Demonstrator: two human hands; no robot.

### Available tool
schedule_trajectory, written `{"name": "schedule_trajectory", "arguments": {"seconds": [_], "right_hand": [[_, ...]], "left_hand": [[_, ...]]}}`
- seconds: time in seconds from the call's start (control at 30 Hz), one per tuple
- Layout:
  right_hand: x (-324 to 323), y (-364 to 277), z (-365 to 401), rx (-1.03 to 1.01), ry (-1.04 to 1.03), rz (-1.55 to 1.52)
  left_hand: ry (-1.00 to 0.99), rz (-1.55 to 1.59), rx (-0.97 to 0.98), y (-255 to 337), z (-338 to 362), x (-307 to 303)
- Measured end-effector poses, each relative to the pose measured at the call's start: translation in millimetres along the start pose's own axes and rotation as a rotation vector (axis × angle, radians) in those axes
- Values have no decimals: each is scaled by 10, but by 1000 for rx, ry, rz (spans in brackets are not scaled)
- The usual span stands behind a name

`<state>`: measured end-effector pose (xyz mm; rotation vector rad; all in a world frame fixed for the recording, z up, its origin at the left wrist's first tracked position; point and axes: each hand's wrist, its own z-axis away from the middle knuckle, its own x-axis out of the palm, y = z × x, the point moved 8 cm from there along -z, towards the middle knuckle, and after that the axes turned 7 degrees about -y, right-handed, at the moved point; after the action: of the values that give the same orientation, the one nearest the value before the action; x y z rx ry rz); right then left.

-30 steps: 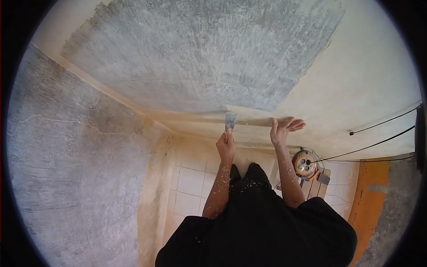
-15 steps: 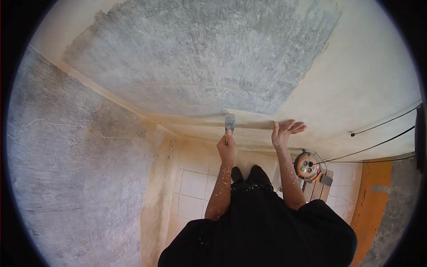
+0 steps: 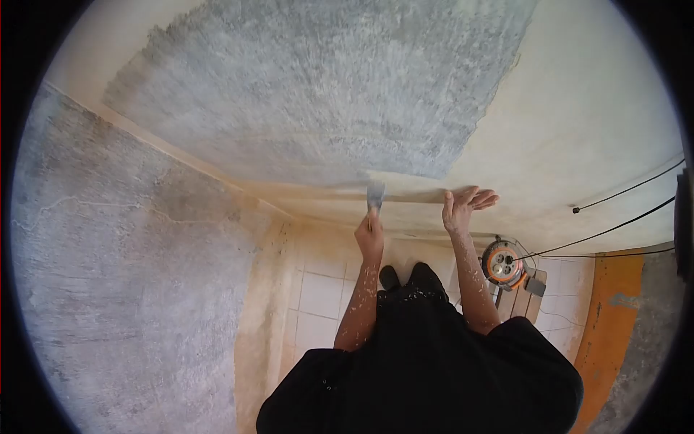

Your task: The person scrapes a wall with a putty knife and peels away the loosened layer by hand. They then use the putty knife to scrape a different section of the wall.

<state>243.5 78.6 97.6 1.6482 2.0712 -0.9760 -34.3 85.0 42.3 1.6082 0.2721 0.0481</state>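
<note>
My left hand (image 3: 370,237) is closed around the handle of a scraper (image 3: 375,195). Its flat metal blade points up the wall and lies at the cream coating (image 3: 416,184), just under the lower edge of a large bare grey patch (image 3: 311,94). To the right, my right hand (image 3: 463,210) is open with its fingers spread, at the cream wall surface. Whether its palm presses on the wall cannot be made out. White flakes speckle both forearms.
An orange-and-black cable reel (image 3: 503,265) stands on a small wooden stool (image 3: 517,300) at the right. Dark cables (image 3: 614,226) run from it along the wall. A second grey wall (image 3: 130,275) meets this one at the left corner. White tiles (image 3: 318,295) cover the floor.
The view has shifted slightly. The scraper blade sits a little farther below the grey patch's edge than before. My right hand has stayed nearly in place.
</note>
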Motion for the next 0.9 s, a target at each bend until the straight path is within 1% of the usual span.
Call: {"name": "schedule_trajectory", "arguments": {"seconds": [0.07, 0.17, 0.27, 0.37, 0.47, 0.57, 0.67, 0.77, 0.87, 0.9], "right_hand": [[24, 20, -18, -3, 13, 11], [19, 29, 3, 3, 7, 17], [21, 8, -3, 4, 4, 7], [-4, 13, 43, -7, 5, 3], [24, 31, -39, -20, 10, 9], [1, 23, 58, 1, -10, 2], [12, 3, 19, -10, -13, 1], [15, 38, -23, -17, 3, 7], [13, 39, 49, -2, -22, 9], [-1, 25, 69, 12, -28, 5]], "left_hand": [[-46, 7, -128, -373, 164, -40], [-73, 136, -169, -48, 50, 70], [-75, 173, -92, 185, 18, 90], [-34, 25, -141, -243, 190, 70], [-30, 38, -137, 3, 122, 70], [-16, 79, -6, 345, 48, 60], [-22, 62, -163, -190, 161, 94], [-35, 67, -229, 63, 221, 48], [-20, 72, -156, 111, 255, 30], [-14, 37, -145, -3, 327, 5]]}}
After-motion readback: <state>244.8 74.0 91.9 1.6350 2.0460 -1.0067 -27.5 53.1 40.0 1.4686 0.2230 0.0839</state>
